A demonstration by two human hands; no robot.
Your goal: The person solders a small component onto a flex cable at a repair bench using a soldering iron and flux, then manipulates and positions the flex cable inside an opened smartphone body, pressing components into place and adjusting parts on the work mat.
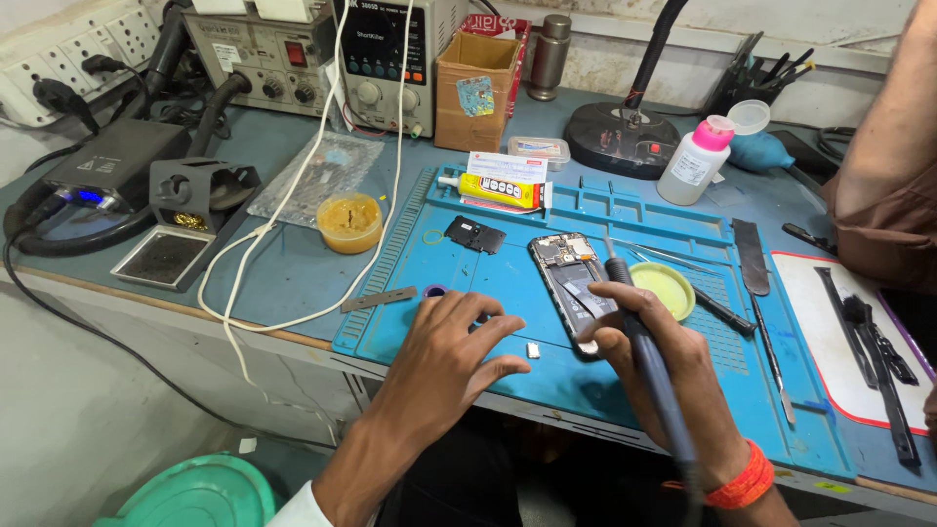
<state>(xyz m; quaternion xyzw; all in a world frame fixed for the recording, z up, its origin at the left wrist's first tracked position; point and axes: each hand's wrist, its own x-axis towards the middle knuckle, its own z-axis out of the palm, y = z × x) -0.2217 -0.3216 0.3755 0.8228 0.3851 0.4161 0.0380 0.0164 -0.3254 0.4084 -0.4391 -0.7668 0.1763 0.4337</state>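
While left hand (444,356) lay flat, fingers spread, on blue mat (547,381), right hand (656,366) gripped soldering iron (639,342) pen-style. Iron's long axis ran from wrist up-left, tip pointing away over opened phone (571,283). Phone lay mid-mat, long axis slanting away-left. Small metal part (533,349) sat between hands.

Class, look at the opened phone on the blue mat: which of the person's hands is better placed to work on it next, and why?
The right hand. It already grips the soldering iron, whose tip points at the opened phone. The left hand lies flat and empty on the blue mat, beside a small metal part.
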